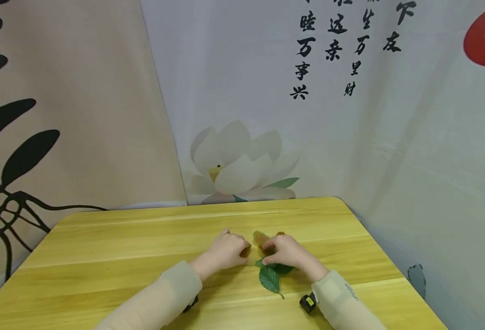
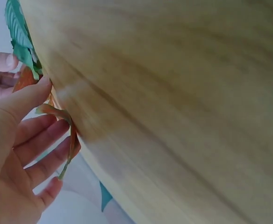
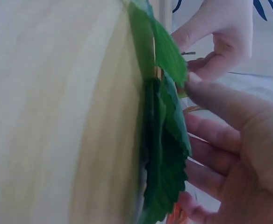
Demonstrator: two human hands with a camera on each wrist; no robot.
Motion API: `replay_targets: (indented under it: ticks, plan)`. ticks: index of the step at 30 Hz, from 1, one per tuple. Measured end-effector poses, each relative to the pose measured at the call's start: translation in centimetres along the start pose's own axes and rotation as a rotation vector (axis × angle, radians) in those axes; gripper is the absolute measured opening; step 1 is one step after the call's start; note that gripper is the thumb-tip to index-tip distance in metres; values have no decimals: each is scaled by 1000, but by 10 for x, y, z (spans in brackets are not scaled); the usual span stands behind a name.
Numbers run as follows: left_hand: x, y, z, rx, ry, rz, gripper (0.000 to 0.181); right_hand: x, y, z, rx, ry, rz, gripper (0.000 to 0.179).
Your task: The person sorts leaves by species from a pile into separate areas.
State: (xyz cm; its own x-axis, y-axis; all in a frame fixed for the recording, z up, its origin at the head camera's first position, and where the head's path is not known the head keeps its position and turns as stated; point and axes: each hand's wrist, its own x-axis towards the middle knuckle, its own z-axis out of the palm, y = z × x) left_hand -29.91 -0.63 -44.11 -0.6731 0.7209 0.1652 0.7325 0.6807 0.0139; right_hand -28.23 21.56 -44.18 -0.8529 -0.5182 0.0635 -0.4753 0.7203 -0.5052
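beige cloth sleeves [image 1: 153,298] flank clustered serrated green leaves [image 1: 269,279] on the yellow wood-grain bench [image 1: 114,270], right hand [image 1: 289,253] there, grip unclear, left hand [image 1: 227,251] pinching a curled orange-brown leaf [image 2: 74,145], the handling seemingly unfinished.

And here's the tabletop [image 1: 102,266] across the lower frame, smooth wood grain with a soft sheen! At centre, a green leaf [image 1: 269,279], ribbed and mostly matt; left-wrist view, a brown leaf [image 2: 72,140], thin and papery. Up top, creased cloth backdrop [image 1: 432,114]; lower right, matt fabric sleeve [image 1: 347,302].
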Motion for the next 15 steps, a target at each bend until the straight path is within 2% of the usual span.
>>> replay_targets:
  ticks: [9,15]
  plan:
    - [3,-7,4,-17,-28,-12,21,6,3,2,53,12,37,29]
    - [3,-13,4,-180,-15,-38,23,4,6,5,82,42,36,21]
